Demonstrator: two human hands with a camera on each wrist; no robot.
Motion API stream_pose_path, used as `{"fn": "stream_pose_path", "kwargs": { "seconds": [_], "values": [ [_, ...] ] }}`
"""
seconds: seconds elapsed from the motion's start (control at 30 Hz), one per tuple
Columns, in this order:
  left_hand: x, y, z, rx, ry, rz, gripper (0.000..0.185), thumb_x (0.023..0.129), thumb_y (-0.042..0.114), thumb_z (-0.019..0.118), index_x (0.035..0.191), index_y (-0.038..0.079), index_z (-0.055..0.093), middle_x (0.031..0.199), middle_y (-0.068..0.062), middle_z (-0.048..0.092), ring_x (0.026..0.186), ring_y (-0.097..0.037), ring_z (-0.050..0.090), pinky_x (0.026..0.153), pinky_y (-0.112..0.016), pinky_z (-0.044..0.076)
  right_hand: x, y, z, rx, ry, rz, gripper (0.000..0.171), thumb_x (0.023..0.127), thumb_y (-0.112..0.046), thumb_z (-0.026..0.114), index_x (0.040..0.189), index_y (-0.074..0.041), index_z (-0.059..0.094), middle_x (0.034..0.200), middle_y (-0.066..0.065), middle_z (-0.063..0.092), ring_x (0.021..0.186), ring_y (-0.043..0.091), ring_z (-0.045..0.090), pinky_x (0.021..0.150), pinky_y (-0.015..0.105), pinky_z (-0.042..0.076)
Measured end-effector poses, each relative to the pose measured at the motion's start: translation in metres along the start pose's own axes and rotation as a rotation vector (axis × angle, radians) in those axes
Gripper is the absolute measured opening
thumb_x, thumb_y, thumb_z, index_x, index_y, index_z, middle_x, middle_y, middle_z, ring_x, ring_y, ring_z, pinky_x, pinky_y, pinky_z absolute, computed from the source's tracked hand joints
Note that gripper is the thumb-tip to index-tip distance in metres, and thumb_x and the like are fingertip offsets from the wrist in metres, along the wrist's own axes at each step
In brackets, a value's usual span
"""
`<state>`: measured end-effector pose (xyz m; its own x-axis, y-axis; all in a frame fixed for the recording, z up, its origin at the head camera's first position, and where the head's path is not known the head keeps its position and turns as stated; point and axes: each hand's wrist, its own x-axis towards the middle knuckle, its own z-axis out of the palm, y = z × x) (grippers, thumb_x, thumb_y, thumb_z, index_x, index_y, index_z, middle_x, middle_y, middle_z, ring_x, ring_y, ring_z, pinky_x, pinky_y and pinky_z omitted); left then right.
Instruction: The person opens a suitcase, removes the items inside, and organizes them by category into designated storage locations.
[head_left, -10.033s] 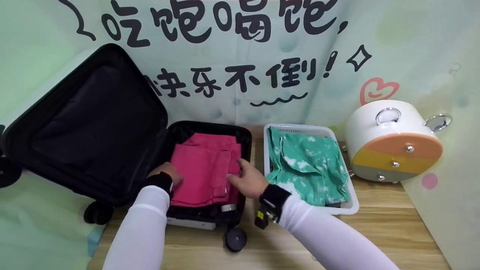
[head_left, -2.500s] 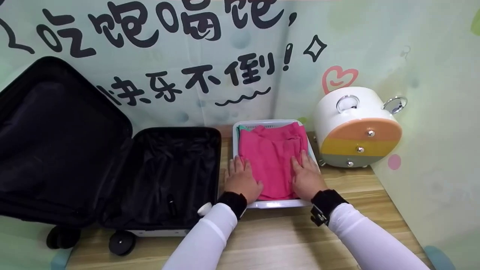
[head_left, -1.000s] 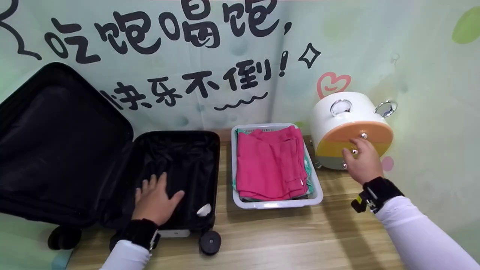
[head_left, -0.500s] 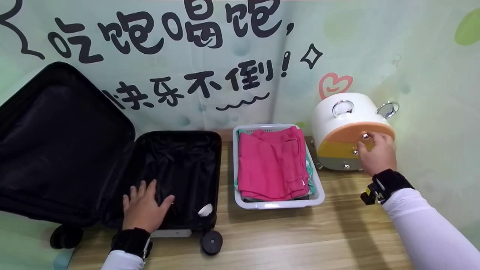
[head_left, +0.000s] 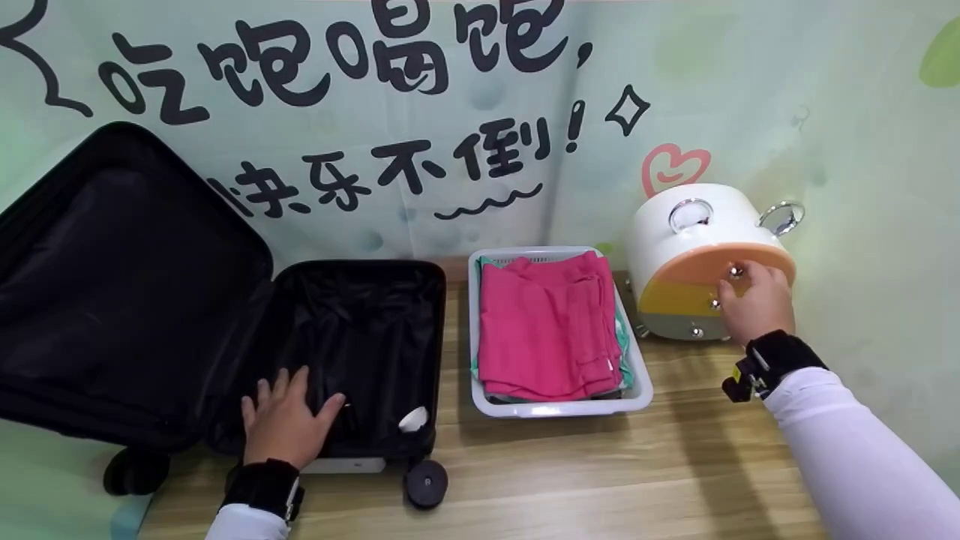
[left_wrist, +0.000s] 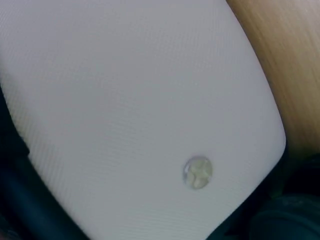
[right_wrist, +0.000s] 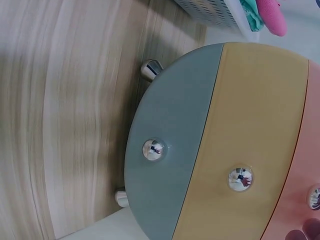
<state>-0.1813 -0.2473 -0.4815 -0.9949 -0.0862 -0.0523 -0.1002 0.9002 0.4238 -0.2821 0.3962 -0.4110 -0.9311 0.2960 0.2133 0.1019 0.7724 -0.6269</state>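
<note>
A: Right hand [head_left: 756, 300] is up at three o'clock, on the round drawer box [head_left: 694, 232]. Fingertips sit at the top knob [head_left: 735, 271] on the orange drawer; whether they pinch it or only touch it, I cannot tell.

B: And the left hand [head_left: 283, 421]?

A: Down at seven o'clock, flat on the black lining of the open suitcase [head_left: 360, 330], fingers spread, holding nothing.

B: What lies between them?

A: A white basket [head_left: 559, 407] at centre, with a folded pink garment [head_left: 544, 330] on top and green cloth showing at its edge. The right wrist view shows the grey drawer's knob [right_wrist: 153, 149] and the yellow drawer's knob [right_wrist: 240, 178].
</note>
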Motion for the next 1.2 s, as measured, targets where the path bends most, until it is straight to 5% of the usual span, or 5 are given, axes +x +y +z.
{"fn": "stream_pose_path", "kwargs": {
  "seconds": [0.33, 0.83, 1.2],
  "values": [
    [0.000, 0.002, 0.002, 0.004, 0.004, -0.010, 0.097, 0.103, 0.070, 0.049, 0.162, -0.006, 0.032, 0.164, -0.041, 0.021, 0.151, -0.065, 0.009, 0.119, -0.078, 0.000, 0.004, 0.003, 0.002, 0.009, 0.021, -0.062, 0.031, 0.105, -0.012, 0.058, 0.129, 0.009, 0.060, 0.131, 0.035, 0.056, 0.125, 0.052, 0.051, 0.111, 0.066, 0.037],
    [-0.001, 0.001, 0.008, 0.002, 0.020, -0.028, 0.088, 0.105, 0.061, 0.054, 0.161, -0.005, 0.035, 0.165, -0.039, 0.024, 0.152, -0.063, 0.011, 0.120, -0.077, -0.003, 0.017, 0.004, 0.001, -0.054, 0.078, -0.008, 0.028, 0.109, -0.020, 0.056, 0.121, 0.004, 0.064, 0.105, 0.024, 0.066, 0.097, 0.042, 0.060, 0.085, 0.050, 0.043],
    [0.001, 0.001, 0.010, 0.019, -0.001, -0.042, 0.102, 0.101, 0.078, 0.042, 0.163, -0.002, 0.034, 0.166, -0.038, 0.023, 0.152, -0.063, 0.009, 0.120, -0.076, -0.004, 0.017, 0.005, 0.003, -0.046, 0.132, -0.002, 0.024, 0.107, -0.020, 0.058, 0.111, 0.002, 0.066, 0.094, 0.021, 0.067, 0.088, 0.038, 0.061, 0.075, 0.043, 0.042]
  ]
}}
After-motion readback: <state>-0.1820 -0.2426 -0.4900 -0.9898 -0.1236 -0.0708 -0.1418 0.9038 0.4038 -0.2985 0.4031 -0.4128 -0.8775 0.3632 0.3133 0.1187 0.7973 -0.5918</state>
